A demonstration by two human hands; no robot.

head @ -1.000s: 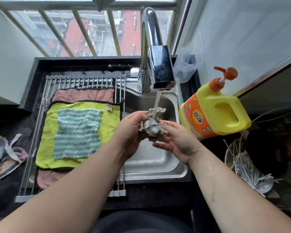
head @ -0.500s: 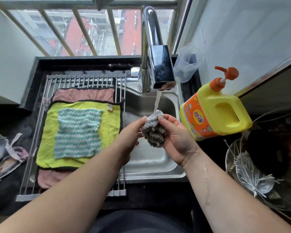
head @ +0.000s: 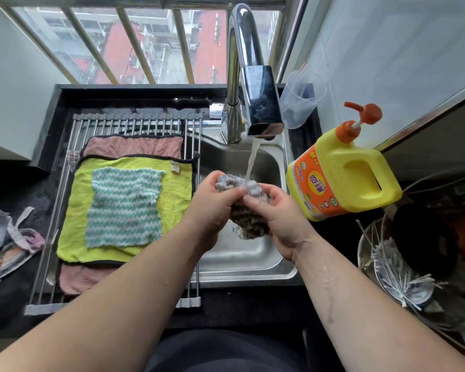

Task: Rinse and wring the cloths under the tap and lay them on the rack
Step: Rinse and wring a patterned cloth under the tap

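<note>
Gripping grey cloth (head: 249,210) under tap (head: 253,84): left hand (head: 212,208), right hand (head: 282,221).

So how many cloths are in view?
4. Grey cloth in left hand and right hand under the tap; teal striped cloth, yellow cloth, pink cloth stacked on the rack. Pink may be two.

Four cloths: three stacked on one steel roll-up rack (head: 134,122) at nine o'clock, namely one pink terry cloth (head: 134,147), one yellow-green microfibre cloth (head: 73,224) and one teal-and-white zigzag knitted cloth (head: 124,208). A fourth, one grey knitted cloth (head: 249,224), is gripped by two hands, left hand (head: 212,208) and right hand (head: 282,218). One chrome tap (head: 261,103) at twelve o'clock. One stainless steel sink (head: 242,267). One yellow detergent jug with orange pump (head: 341,181) at three o'clock. One clear plastic cup (head: 301,103) at one o'clock.
</note>
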